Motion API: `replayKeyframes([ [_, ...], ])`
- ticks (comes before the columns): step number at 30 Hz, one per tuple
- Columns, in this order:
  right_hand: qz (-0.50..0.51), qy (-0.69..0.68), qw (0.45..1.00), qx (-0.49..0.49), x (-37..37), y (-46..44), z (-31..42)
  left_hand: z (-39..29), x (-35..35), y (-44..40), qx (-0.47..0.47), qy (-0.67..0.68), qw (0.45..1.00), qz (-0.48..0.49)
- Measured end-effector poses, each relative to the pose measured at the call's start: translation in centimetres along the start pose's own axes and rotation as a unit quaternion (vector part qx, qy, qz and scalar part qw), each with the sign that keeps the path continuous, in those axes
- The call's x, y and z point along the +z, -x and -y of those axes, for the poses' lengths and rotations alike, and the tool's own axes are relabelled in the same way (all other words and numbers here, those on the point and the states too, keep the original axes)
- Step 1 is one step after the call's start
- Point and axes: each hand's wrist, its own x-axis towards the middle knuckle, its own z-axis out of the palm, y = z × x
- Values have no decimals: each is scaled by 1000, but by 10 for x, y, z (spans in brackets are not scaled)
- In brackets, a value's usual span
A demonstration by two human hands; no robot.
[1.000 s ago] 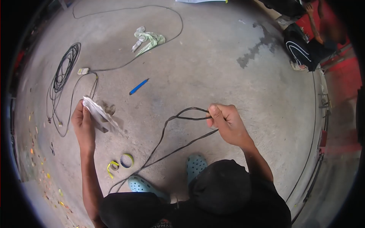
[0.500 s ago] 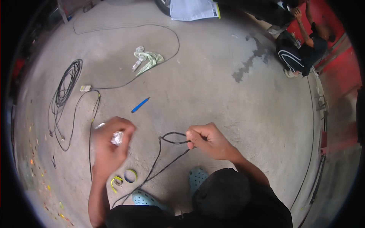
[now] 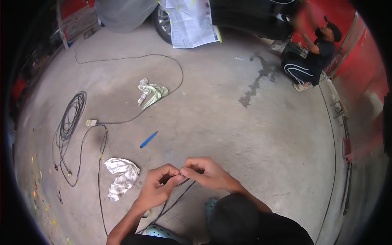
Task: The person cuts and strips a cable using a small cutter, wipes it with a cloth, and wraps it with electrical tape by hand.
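My left hand [image 3: 160, 185] and my right hand [image 3: 209, 174] meet low in the middle of the head view, fingertips close together. Both are closed on a thin black cable [image 3: 178, 199], whose strands hang from the fingers toward my shoes. Where exactly the fingers pinch it is partly hidden. A crumpled white rag [image 3: 124, 178] lies on the floor left of my left hand. Beyond the hands is a blue pen-like cutter or marker [image 3: 148, 139]. Part of a tape roll [image 3: 147, 213] shows beside my left forearm.
A coiled black cable [image 3: 72, 116] and a pale socket block [image 3: 91, 122] lie at left. Further off is a greenish rag [image 3: 154, 94]. A car wheel [image 3: 162, 24] with paper [image 3: 191, 28] stands at the back. Another person [image 3: 312, 53] squats at the upper right.
My left hand has moved right to meet my right hand and now grips the cable. The cable loop has closed up between the fingers. The head view has tilted upward.
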Motion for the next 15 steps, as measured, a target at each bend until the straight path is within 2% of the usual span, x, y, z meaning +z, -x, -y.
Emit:
replayKeyframes([
  [1, 1, -14, 1000, -5, 2, 0, 2, 5, 4, -1, 24, 17, 999, -25],
  [5, 24, -10, 1000, 4, 0, -2, -7, 4, 1, 2, -37, 25, 998, -51],
  [7, 36, -23, 999, 0, 0, -1, -11, 4, 0, 2, -40, 7, 998, -39],
  [10, 39, 23, 998, 46, -13, 3, 9, -1, 2, 0, -62, 27, 997, -37],
  [12, -25, 129, 987, -91, -19, -2, 18, -4, 3, 0, -105, 78, 990, -43],
  [13, -57, 181, 969, -156, -21, -6, 22, -3, 2, 0, -100, 60, 992, -41],
  [15, -93, 151, 965, -193, -25, -16, 40, -5, 3, 0, -110, 56, 992, -39],
])
